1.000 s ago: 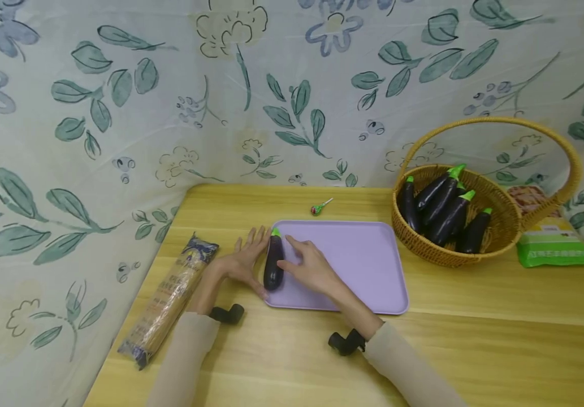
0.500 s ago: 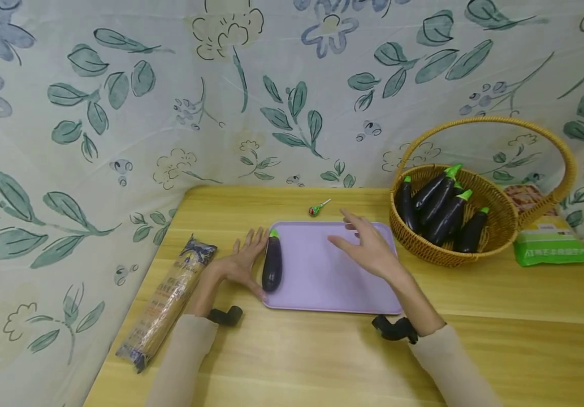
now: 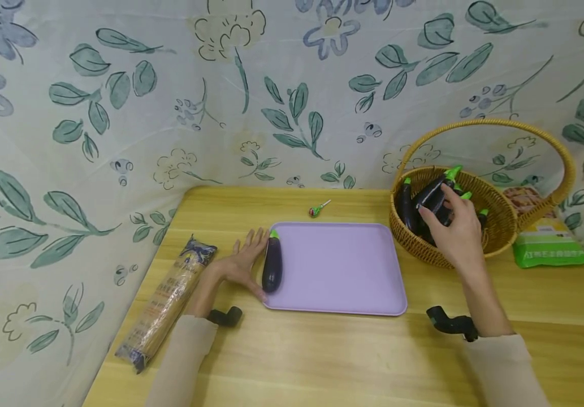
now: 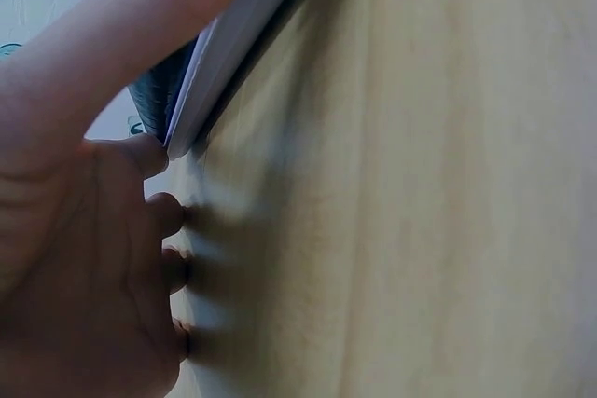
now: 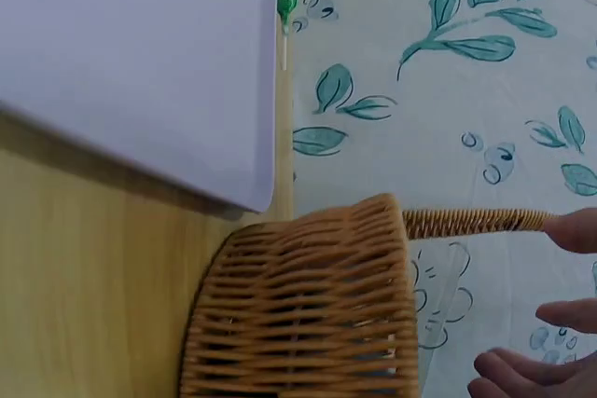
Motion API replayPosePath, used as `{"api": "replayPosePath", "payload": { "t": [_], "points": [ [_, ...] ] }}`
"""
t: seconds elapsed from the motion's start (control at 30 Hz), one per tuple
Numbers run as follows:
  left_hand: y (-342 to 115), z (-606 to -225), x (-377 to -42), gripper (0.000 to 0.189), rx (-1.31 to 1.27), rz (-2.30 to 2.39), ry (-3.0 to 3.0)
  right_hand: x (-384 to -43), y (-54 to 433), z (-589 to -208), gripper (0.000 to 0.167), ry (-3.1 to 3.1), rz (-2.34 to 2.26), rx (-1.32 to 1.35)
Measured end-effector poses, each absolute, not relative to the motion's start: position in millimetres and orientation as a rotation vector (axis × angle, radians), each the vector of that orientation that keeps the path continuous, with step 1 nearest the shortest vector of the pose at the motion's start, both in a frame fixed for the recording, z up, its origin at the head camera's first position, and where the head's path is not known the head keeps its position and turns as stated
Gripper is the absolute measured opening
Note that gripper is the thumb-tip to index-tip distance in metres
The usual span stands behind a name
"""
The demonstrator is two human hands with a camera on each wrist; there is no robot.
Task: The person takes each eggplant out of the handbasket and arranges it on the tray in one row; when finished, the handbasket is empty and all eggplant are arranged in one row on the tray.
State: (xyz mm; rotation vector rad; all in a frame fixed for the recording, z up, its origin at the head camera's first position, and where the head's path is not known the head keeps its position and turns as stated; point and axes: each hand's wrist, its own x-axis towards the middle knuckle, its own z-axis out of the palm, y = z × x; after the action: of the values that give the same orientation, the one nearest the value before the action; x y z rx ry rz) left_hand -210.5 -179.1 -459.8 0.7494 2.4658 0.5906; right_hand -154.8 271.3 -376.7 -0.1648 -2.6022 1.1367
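A lavender tray lies on the wooden table, with one dark eggplant along its left side, green stem end away from me. My left hand has its fingers spread and touches the tray's left edge beside that eggplant. In the left wrist view, the thumb reaches across to the tray's side. At the right, my right hand is over the wicker basket, thumb and index finger apart on either side of an eggplant. Several eggplants are in the basket, partly hidden by this hand.
A bag of dry noodles lies left of my left hand. A lollipop is behind the tray. The basket's tall handle arches over it, and a green package sits to its right. Floral cloth hangs behind the table.
My right hand has left the eggplant on the tray and moved right, across the tray to the basket of eggplants. The left hand stays at the tray's left edge.
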Motion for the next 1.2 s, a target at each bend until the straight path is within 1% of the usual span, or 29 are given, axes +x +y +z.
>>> {"api": "replayPosePath", "payload": {
  "t": [0.13, 0.27, 0.5, 0.8, 1.2],
  "points": [
    [-179.4, -458.9, -209.8, 0.163, 0.750, 0.588, 2.465, -156.9, 289.4, -386.6, 0.078, -2.600, 1.178, -0.396],
    [-179.5, -458.4, -209.4, 0.163, 0.750, 0.578, 2.466, -159.7, 300.7, -394.9, 0.081, -2.632, 1.230, -0.491],
    [-181.1, -462.5, -211.2, 0.165, 0.757, 0.579, 2.465, -162.6, 304.7, -403.8, 0.080, -2.604, 1.210, -0.476],
    [-181.9, -462.5, -210.9, 0.164, 0.752, 0.586, 2.468, -163.6, 298.2, -416.0, 0.077, -2.512, 1.133, -0.479],
    [-181.7, -462.1, -211.1, 0.164, 0.751, 0.596, 2.477, -165.7, 293.7, -419.8, 0.073, -2.552, 1.075, -0.487]
  ]
}}
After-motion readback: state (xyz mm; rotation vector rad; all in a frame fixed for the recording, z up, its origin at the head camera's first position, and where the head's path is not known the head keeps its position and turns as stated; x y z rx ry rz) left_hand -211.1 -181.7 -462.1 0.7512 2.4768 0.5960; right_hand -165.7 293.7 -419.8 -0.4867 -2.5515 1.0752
